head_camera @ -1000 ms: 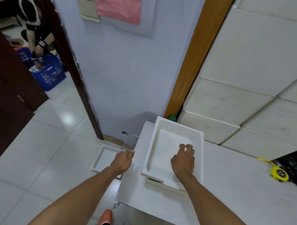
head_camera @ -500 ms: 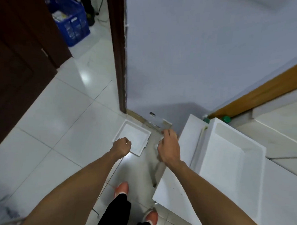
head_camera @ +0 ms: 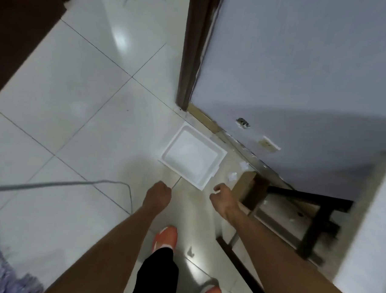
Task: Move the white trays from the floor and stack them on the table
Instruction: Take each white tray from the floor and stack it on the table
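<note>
A shallow white tray (head_camera: 192, 158) lies flat on the pale tiled floor beside the foot of the blue-grey wall. My left hand (head_camera: 158, 194) hovers just short of the tray's near left corner, fingers curled, holding nothing. My right hand (head_camera: 222, 197) hangs just short of its near right corner, fingers also curled and empty. Neither hand touches the tray. The white table (head_camera: 374, 231) shows only as an edge at the far right; the trays on it are out of view.
Dark table legs and crossbars (head_camera: 312, 220) stand right of my right arm. A grey cable (head_camera: 60, 184) runs across the floor at left. A dark door frame (head_camera: 193, 49) rises behind the tray. My orange shoes (head_camera: 165, 237) are below my hands.
The view has tipped down from the tabletop to the floor. Both hands left the tray on the table and dropped toward the floor tray's near edge.
</note>
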A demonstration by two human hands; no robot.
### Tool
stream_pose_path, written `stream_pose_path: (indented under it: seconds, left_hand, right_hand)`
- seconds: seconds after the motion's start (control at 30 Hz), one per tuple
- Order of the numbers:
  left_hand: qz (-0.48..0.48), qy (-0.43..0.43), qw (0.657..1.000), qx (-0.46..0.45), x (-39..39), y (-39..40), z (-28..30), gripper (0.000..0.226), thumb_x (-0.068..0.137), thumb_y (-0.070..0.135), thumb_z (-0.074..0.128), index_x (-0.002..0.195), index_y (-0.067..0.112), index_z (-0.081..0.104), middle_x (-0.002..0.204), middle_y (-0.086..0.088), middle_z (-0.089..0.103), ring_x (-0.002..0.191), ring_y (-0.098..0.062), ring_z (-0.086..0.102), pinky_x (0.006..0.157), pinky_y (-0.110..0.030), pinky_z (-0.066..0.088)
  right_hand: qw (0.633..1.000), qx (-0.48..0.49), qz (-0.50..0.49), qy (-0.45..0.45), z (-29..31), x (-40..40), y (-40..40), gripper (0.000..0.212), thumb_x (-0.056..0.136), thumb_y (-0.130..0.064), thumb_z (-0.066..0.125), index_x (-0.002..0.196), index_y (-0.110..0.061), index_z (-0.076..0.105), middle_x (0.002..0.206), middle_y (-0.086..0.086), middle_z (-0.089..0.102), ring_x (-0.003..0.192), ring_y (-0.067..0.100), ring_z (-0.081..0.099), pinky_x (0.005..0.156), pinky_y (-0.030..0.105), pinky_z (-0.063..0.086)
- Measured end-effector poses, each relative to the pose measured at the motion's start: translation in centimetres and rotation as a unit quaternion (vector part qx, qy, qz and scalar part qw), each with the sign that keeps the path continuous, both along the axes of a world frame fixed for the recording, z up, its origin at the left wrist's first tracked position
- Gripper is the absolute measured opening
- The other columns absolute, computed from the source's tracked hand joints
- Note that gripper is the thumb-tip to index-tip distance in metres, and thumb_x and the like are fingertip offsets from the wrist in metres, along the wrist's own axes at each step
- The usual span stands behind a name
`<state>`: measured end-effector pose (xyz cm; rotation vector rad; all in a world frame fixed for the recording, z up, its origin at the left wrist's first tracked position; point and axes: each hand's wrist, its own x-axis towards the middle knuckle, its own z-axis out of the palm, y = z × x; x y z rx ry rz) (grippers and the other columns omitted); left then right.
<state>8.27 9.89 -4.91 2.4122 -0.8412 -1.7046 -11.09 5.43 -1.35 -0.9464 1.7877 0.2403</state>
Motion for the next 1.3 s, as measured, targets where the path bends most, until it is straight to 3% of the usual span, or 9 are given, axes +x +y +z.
stream_pose_path:
  seconds: [0.13,0.27,0.47,0.67,0.8,0.93,1.07,1.17,1.3]
  left_hand:
    - [0.142,0.090,0.984,0.055,-1.5,0.7,-10.9,0.028,0.091,0.007,0.048,0.065,0.015,0.053,0.085,-0.015,0.067,0.076,-0.030,0.065,0.072,-0.035,0.054]
    - [0.306,0.161,0.936,0.068,-2.8,0.9,-18.9,0.026,0.089,-0.004,0.053,0.066,0.006,0.057,0.052,-0.005,0.062,0.034,-0.008,0.054,0.040,-0.015,0.044]
    - [0.449,0.238,0.859,0.056,-6.4,-0.4,-27.3,0.014,0.091,0.001,0.057,0.082,0.013,0.058,0.086,-0.006,0.057,0.087,-0.019,0.057,0.078,-0.035,0.053]
    - [0.445,0.364,0.818,0.040,-9.5,-1.5,-31.2,0.022,0.087,0.010,0.066,0.099,0.028,0.066,0.136,0.003,0.049,0.126,-0.016,0.046,0.099,-0.033,0.046]
    - [0.430,0.324,0.842,0.016,-9.8,-2.2,-30.8,0.024,0.086,0.017,0.068,0.107,0.013,0.057,0.107,-0.001,0.061,0.106,-0.018,0.058,0.091,-0.026,0.050]
    - [0.404,0.214,0.889,-0.020,-9.1,-2.7,-27.2,0.013,0.087,0.011,0.065,0.077,0.009,0.057,0.078,-0.002,0.062,0.072,-0.015,0.062,0.051,-0.015,0.053]
    - [0.398,0.186,0.899,-0.003,-7.0,-2.9,-21.8,0.013,0.082,0.004,0.061,0.070,0.006,0.057,0.072,-0.005,0.062,0.065,-0.016,0.061,0.043,-0.014,0.050]
    - [0.388,0.168,0.906,0.000,-5.0,-3.1,-17.3,0.016,0.080,0.001,0.060,0.066,0.007,0.053,0.066,-0.007,0.055,0.054,-0.017,0.051,0.039,-0.015,0.043]
    - [0.387,0.142,0.911,-0.028,-2.1,-3.6,-11.4,0.008,0.065,-0.002,0.063,0.066,0.003,0.057,0.068,-0.013,0.054,0.058,-0.024,0.049,0.051,-0.023,0.042]
  right_hand:
    - [0.985,0.019,-0.170,-0.030,-10.3,0.6,-1.1,0.024,0.091,-0.006,0.047,0.114,-0.006,0.053,0.095,0.013,0.059,0.079,0.023,0.058,0.080,0.041,0.057]
    - [0.965,0.029,-0.257,-0.028,-19.3,0.4,-1.6,0.020,0.092,-0.001,0.047,0.110,-0.001,0.056,0.092,0.014,0.056,0.069,0.019,0.056,0.072,0.036,0.056]
    - [0.944,0.072,-0.322,0.021,-28.0,-1.1,-1.7,0.052,0.093,-0.009,0.050,0.143,-0.003,0.037,0.142,0.014,0.045,0.128,0.029,0.049,0.108,0.045,0.042]
    - [0.910,0.151,-0.383,-0.050,-31.6,-2.2,-2.9,0.065,0.091,-0.019,0.058,0.150,-0.013,0.031,0.157,0.015,0.027,0.145,0.034,0.027,0.113,0.059,0.030]
    - [0.903,0.140,-0.403,-0.047,-31.7,-2.7,-3.5,0.029,0.090,-0.015,0.057,0.118,-0.010,0.050,0.128,0.015,0.054,0.123,0.032,0.054,0.105,0.056,0.041]
    - [0.903,0.117,-0.412,-0.039,-28.3,-2.8,-4.0,0.005,0.091,-0.008,0.054,0.086,-0.008,0.054,0.096,0.014,0.062,0.095,0.030,0.064,0.092,0.047,0.053]
    - [0.917,0.089,-0.388,-0.018,-23.7,-2.1,-5.0,0.006,0.090,-0.001,0.054,0.092,-0.005,0.058,0.082,0.011,0.058,0.075,0.024,0.057,0.083,0.043,0.056]
    - [0.932,0.063,-0.358,0.008,-19.7,-1.4,-6.7,0.022,0.088,0.000,0.058,0.110,-0.002,0.056,0.096,0.017,0.057,0.085,0.028,0.057,0.068,0.041,0.056]
    - [0.939,0.009,-0.341,0.050,-13.6,-0.7,-9.1,0.039,0.083,0.000,0.057,0.121,0.002,0.053,0.102,0.019,0.063,0.080,0.029,0.059,0.048,0.034,0.052]
